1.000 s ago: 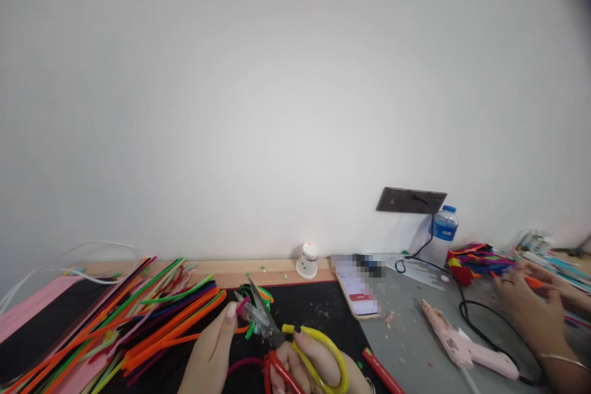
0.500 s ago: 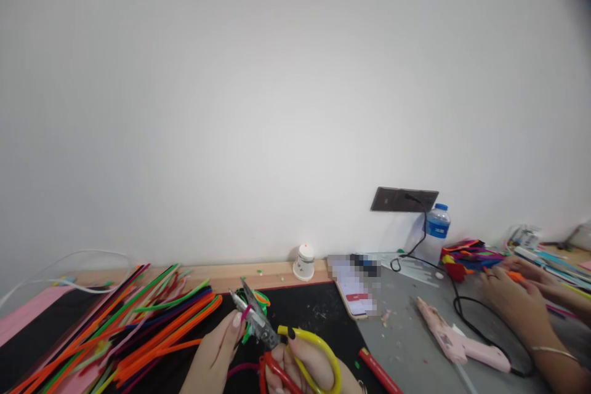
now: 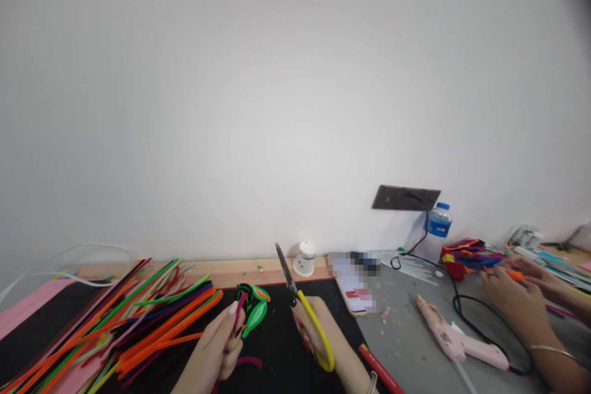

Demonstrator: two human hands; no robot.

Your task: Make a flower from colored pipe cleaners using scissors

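Note:
My left hand (image 3: 218,345) pinches a magenta pipe cleaner (image 3: 241,301), whose tip sticks up past the thumb. My right hand (image 3: 318,323) grips a pair of scissors (image 3: 317,323) by the yellow handle, with the blades together and pointing up and away from the left hand. Just beyond my left fingers, a green and orange pipe-cleaner piece (image 3: 255,319) lies on the black mat (image 3: 281,345). A curved magenta length (image 3: 250,360) shows on the mat beside the left hand.
Loose coloured pipe cleaners (image 3: 166,332) spread across the left. A white paper cup (image 3: 304,260) and a phone (image 3: 353,292) stand at the back. At right are a red tool (image 3: 379,369), a pink glue gun (image 3: 462,338), its cord, a bottle (image 3: 438,225) and another person's hands (image 3: 514,301).
The scissors have moved away from the pipe cleaner in my left hand, to the right, and their blades have come together. My left hand still holds the magenta pipe cleaner.

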